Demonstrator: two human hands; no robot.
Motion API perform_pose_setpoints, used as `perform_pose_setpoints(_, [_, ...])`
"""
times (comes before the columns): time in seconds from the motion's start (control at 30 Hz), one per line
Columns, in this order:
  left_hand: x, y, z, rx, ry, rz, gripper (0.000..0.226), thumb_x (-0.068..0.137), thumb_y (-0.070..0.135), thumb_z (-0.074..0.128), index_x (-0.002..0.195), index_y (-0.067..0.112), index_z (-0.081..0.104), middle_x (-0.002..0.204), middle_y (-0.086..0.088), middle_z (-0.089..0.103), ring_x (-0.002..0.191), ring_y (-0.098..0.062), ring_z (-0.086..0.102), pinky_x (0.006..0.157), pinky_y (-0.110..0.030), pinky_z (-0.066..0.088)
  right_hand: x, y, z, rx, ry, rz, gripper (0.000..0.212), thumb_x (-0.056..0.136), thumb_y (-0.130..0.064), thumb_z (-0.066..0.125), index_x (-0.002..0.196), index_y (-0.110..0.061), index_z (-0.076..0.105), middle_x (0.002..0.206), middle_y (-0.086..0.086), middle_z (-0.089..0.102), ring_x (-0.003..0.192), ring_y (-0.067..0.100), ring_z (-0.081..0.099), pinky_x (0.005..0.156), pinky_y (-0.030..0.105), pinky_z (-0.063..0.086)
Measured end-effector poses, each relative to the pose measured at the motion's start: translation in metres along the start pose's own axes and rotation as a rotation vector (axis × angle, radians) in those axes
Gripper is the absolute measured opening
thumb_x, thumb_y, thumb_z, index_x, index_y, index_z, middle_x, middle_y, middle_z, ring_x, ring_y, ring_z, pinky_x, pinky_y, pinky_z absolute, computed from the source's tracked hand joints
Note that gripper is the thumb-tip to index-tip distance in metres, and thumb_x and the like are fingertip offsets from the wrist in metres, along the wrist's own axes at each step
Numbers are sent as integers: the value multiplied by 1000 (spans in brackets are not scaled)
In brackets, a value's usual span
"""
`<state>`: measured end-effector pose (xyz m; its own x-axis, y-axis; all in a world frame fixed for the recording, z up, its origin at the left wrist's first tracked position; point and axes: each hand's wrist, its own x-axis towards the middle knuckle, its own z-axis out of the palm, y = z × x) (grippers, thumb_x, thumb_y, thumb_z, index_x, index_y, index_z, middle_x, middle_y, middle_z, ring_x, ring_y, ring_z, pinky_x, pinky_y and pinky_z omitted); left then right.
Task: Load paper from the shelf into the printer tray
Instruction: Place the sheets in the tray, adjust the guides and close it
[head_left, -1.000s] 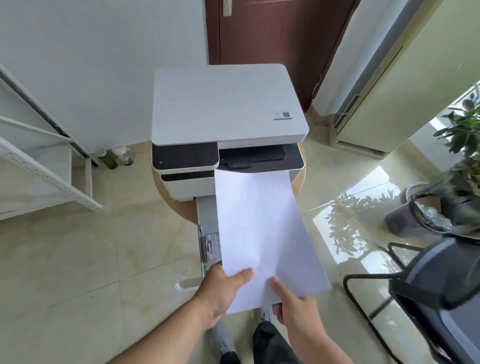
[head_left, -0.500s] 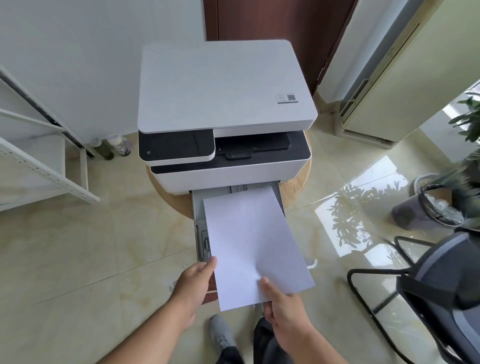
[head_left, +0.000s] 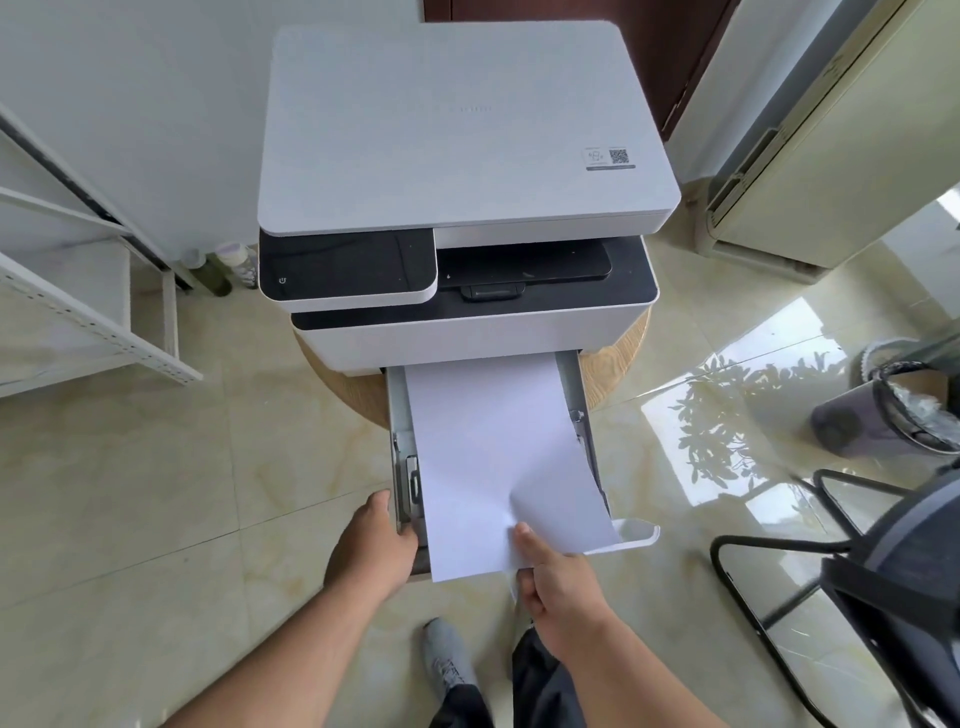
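1. head view: right hand (head_left: 558, 584) pinching the near edge of the paper (head_left: 498, 457), thumb on top, steering it down into the open printer tray (head_left: 571, 384).
2. far end already lying between the side guides, near corner bowed up, not yet flat.
3. left hand (head_left: 374, 545) bracing the tray's left edge, likely steadying the drawer; fingertips hidden, can't tell their spread.

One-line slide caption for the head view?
Right hand pinches paper into the printer's open tray; left hand grips the tray's front.
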<state>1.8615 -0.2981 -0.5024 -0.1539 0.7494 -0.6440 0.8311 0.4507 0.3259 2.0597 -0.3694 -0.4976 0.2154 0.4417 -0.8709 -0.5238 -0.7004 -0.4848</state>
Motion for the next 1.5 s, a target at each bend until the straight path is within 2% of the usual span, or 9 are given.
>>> perform_pose_setpoints(0.13, [-18, 14, -2, -123, 273, 13, 23, 95, 26, 59, 117, 18, 62, 119, -4, 65, 110, -31, 63, 88, -39, 52, 7, 3, 5, -27, 26, 29, 14, 97, -19, 72, 87, -17, 63, 52, -4, 39, 41, 12, 30, 40, 22, 19])
perform_pose_setpoints(0.17, [-22, 20, -3, -200, 261, -28, 13, 96, 30, 58, 103, 19, 62, 104, 0, 66, 98, -30, 64, 82, -37, 53, 7, 3, 5, -24, 29, 32, 12, 97, -19, 73, 89, -16, 64, 53, -3, 40, 42, 12, 31, 40, 22, 20])
perform_pose_setpoints(0.27, [-29, 29, 4, -414, 34, -139, 32, 96, 41, 58, 77, 16, 51, 70, 3, 58, 66, -27, 56, 66, -33, 51, 4, 1, 7, -8, 25, 33, 9, 98, -17, 71, 91, -18, 65, 53, -4, 42, 42, 11, 31, 40, 22, 20])
perform_pose_setpoints(0.4, [-35, 29, 8, -634, -87, -192, 6, 95, 13, 64, 100, 16, 62, 91, 3, 64, 76, -21, 60, 61, -31, 58, -2, -4, 6, -19, 6, 30, 6, 97, -19, 72, 102, -17, 68, 58, -4, 47, 42, 11, 35, 39, 21, 20])
perform_pose_setpoints(0.53, [-32, 20, 8, -696, -110, -200, 26, 95, 10, 66, 119, 16, 60, 109, -1, 68, 92, -22, 66, 61, -31, 59, -8, -9, -3, -4, 38, 46, 18, 96, -23, 72, 107, -10, 66, 69, 5, 54, 42, 12, 49, 38, 23, 24])
perform_pose_setpoints(0.63, [-30, 16, 10, -711, -115, -197, 27, 94, 11, 67, 120, 15, 61, 112, -5, 69, 95, -20, 67, 63, -32, 61, -17, -11, -14, 81, 107, 30, 2, 98, -9, 61, 99, -7, 61, 66, 5, 63, 54, 16, 66, 41, 23, 36])
perform_pose_setpoints(0.8, [-28, 13, 13, -693, -120, -195, 25, 93, 12, 68, 118, 14, 63, 113, -6, 70, 98, -22, 69, 58, -28, 59, -26, -8, -21, 117, 102, 4, 11, 101, 5, 55, 94, 5, 63, 77, 16, 72, 73, 24, 77, 56, 25, 63])
perform_pose_setpoints(1.03, [-25, 5, 10, -663, -112, -189, 23, 93, 14, 68, 116, 13, 66, 111, -6, 74, 90, -26, 75, 64, -31, 61, -17, -9, -14, 141, 122, 25, 9, 103, 6, 54, 97, 6, 61, 67, 14, 76, 82, 27, 77, 62, 26, 66])
perform_pose_setpoints(1.5, [-20, 7, 16, -700, -101, -184, 27, 95, 0, 64, 121, 4, 61, 102, -15, 72, 79, -19, 72, 64, -28, 60, -6, -33, 2, 166, 139, 49, 8, 104, 5, 54, 96, 3, 57, 88, 21, 70, 81, 25, 75, 65, 27, 65])
